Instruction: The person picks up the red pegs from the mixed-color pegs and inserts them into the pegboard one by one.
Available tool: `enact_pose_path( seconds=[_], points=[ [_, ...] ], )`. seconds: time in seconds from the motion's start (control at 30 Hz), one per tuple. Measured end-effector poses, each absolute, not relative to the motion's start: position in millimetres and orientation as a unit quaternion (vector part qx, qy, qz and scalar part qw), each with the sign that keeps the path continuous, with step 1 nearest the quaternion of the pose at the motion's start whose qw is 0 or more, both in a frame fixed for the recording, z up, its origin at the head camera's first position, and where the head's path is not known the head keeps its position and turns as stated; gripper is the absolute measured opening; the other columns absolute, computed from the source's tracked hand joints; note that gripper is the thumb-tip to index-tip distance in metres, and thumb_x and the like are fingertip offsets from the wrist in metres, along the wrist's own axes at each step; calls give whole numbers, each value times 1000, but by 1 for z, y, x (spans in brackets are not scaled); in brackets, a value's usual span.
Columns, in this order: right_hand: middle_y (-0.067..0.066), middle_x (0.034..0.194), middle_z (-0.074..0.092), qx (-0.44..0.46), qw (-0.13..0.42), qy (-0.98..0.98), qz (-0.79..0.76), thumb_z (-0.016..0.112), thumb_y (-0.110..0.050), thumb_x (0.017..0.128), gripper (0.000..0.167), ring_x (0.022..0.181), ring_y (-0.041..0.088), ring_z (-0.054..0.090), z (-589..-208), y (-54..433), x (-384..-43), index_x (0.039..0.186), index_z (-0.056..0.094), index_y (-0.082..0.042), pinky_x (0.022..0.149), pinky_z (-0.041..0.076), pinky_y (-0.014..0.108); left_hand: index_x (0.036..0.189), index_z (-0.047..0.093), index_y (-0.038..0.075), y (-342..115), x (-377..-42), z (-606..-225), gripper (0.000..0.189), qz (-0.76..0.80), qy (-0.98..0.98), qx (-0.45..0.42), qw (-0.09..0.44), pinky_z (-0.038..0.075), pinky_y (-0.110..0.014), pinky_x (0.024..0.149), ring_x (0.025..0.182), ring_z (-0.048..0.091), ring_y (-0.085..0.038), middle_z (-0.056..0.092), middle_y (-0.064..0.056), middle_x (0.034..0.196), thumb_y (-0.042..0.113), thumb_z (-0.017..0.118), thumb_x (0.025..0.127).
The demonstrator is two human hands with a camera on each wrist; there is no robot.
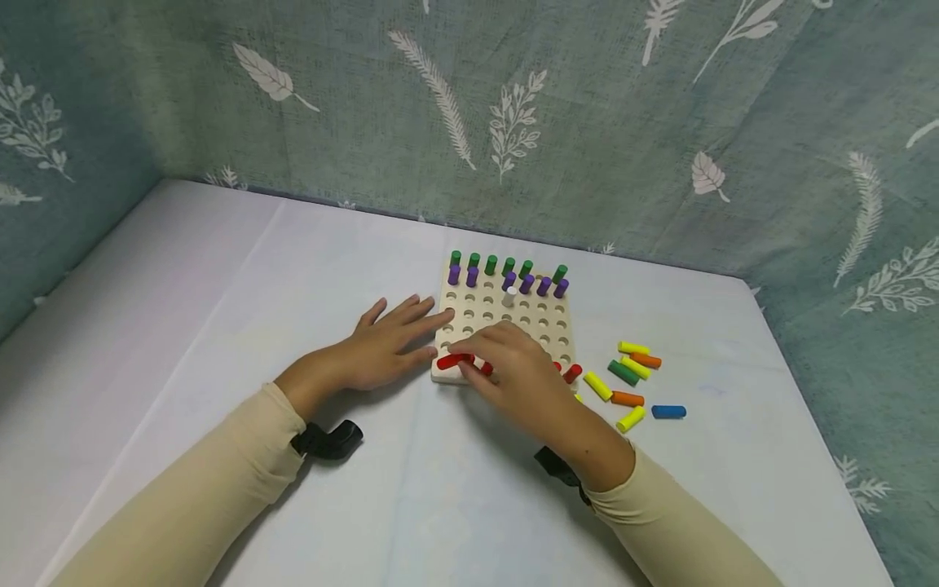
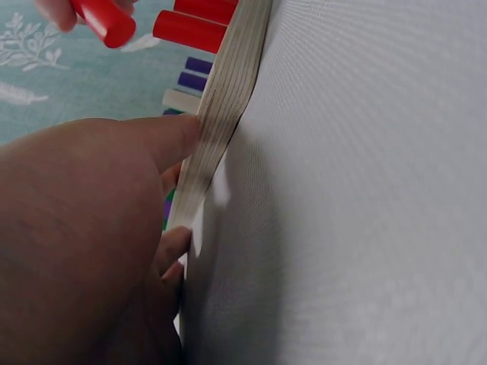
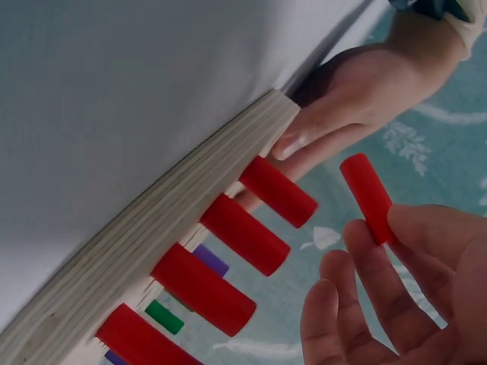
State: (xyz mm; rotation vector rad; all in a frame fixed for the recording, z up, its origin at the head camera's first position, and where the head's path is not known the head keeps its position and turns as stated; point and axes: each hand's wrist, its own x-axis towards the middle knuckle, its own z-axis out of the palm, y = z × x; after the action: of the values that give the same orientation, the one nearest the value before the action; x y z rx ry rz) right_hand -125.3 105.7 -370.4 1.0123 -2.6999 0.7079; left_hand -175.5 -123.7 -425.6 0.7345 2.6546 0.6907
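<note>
A wooden pegboard (image 1: 460, 320) lies on the table with rows of round holes. My right hand (image 1: 517, 367) pinches a red peg (image 3: 368, 188) between thumb and finger, held above the board's near left corner. Several red pegs (image 3: 245, 236) stand in the near row, partly covered by that hand in the head view. My left hand (image 1: 381, 346) lies at the board's left edge with fingers spread, its fingertips touching the side. Green pegs (image 1: 491, 264) fill most of the far row, purple pegs (image 1: 526, 284) stand in front of them, and one white peg (image 1: 509, 297) stands nearer.
Loose yellow pegs (image 1: 597, 386), orange pegs (image 1: 627, 399), a green peg (image 1: 623, 372) and a blue peg (image 1: 668, 412) lie on the white tabletop (image 1: 469, 505) right of the board. A leaf-patterned green cloth (image 1: 587, 122) hangs behind the table.
</note>
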Motion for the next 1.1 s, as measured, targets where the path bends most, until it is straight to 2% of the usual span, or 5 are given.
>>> enact_pose_path(
  seconds=[0.2, 0.47, 0.77, 1.1],
  points=[
    [0, 101, 77, 348, 96, -908, 215, 80, -10, 85, 24, 95, 17, 65, -373, 101, -130, 108, 75, -13, 81, 57, 29, 159, 25, 36, -129, -174, -425, 60, 244, 924, 257, 142, -7, -60, 122, 158, 4, -28, 17, -4, 169, 48, 45, 104],
    [0, 99, 77, 347, 60, -917, 190, 81, -12, 84, 21, 94, 17, 68, -378, 100, -132, 104, 75, -13, 84, 59, 29, 159, 26, 35, -128, -172, -429, 60, 248, 922, 255, 151, -7, -60, 122, 158, 4, -28, 16, -4, 169, 47, 46, 104],
    [0, 102, 77, 363, 74, -907, 199, 81, -8, 83, 22, 98, 18, 70, -383, 103, -138, 104, 76, -13, 87, 59, 31, 158, 26, 36, -126, -173, -424, 60, 243, 925, 251, 151, -8, -59, 123, 158, 3, -26, 16, -3, 169, 49, 46, 103],
    [-1, 99, 77, 380, 88, -902, 184, 82, -12, 83, 21, 92, 16, 69, -384, 101, -138, 103, 76, -15, 82, 59, 31, 158, 27, 35, -126, -170, -424, 60, 250, 924, 246, 153, -7, -60, 123, 158, 4, -28, 17, -4, 169, 47, 47, 103]
  ],
)
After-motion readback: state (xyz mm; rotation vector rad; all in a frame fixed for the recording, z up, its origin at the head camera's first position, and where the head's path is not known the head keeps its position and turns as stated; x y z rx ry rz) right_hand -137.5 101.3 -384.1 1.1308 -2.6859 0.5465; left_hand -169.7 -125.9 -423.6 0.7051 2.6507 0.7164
